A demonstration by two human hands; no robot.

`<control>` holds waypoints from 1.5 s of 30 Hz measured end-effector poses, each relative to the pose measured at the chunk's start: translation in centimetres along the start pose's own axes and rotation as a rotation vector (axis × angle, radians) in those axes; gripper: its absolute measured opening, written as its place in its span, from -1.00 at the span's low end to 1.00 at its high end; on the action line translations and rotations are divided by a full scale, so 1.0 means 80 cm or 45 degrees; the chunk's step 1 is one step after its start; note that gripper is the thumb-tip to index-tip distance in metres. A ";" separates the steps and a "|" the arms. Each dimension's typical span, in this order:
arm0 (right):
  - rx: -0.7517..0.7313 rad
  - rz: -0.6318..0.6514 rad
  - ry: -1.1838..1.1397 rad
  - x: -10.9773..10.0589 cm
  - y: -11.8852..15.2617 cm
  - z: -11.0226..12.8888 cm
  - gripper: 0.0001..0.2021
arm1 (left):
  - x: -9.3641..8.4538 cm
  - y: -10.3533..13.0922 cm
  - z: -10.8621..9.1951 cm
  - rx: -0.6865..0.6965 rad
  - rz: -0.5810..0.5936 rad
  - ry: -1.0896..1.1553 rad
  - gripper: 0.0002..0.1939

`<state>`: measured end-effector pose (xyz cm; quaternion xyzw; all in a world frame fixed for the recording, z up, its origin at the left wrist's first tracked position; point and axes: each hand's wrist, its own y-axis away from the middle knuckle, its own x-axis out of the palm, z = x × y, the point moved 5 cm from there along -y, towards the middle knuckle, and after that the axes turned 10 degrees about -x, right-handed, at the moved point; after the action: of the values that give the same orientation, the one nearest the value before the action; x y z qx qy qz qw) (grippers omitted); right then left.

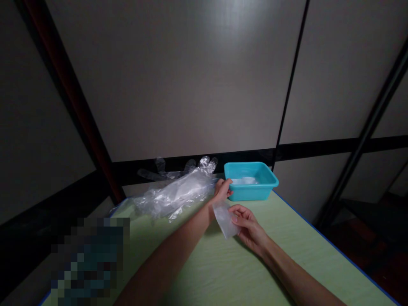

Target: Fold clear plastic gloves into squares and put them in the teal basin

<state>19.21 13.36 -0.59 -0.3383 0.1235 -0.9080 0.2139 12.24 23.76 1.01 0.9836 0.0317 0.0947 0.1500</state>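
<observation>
On green table (219, 272), right hand (251, 227) pinches translucent sheet (224, 217) outside teal bin (250, 194), left hand (224, 190) at bin's near-left side, grip unclear; white material (247, 180) already inside, plastic glove pile (178, 191) outside.

Pale green table (223, 272) edged in blue; beyond its far edge, grey panels (197, 85) divided by dark strips (366, 127) and crossed low by a black band (318, 148); past the right edge, dim reddish floor (385, 272); faint glare (223, 15) high on the middle panel.
</observation>
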 end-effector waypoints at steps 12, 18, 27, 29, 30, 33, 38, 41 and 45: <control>-0.080 0.085 0.429 0.062 0.019 0.100 -0.88 | -0.099 0.140 0.011 0.195 0.185 -0.037 -0.89; -0.149 -0.102 0.913 0.033 0.008 0.158 -0.87 | -0.115 0.169 0.030 0.203 0.215 -0.065 -0.90; -0.105 0.084 1.227 0.044 0.002 0.154 -0.94 | -0.123 0.187 0.038 0.143 0.185 -0.054 -0.83; -0.071 0.081 1.184 0.046 -0.001 0.149 -0.90 | -0.124 0.190 0.038 0.135 0.185 -0.042 -0.84; -0.051 0.076 1.143 0.046 -0.003 0.147 -0.87 | -0.125 0.191 0.038 0.134 0.186 -0.038 -0.84; 0.008 0.079 1.039 0.045 -0.010 0.139 -0.78 | -0.125 0.193 0.037 0.129 0.192 -0.043 -0.84; -0.051 0.228 1.223 0.047 -0.022 0.136 -0.85 | -0.128 0.191 0.038 0.114 0.173 -0.060 -0.83; -0.184 0.345 1.427 0.053 -0.023 0.140 -0.89 | -0.129 0.188 0.038 0.118 0.174 -0.055 -0.83; -0.302 0.421 1.656 0.059 -0.016 0.141 -0.83 | -0.129 0.186 0.038 0.127 0.169 -0.071 -0.83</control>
<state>23.14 11.33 10.88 0.2785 0.3759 -0.8624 0.1935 3.22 7.80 0.81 0.9921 -0.0331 0.0754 0.0950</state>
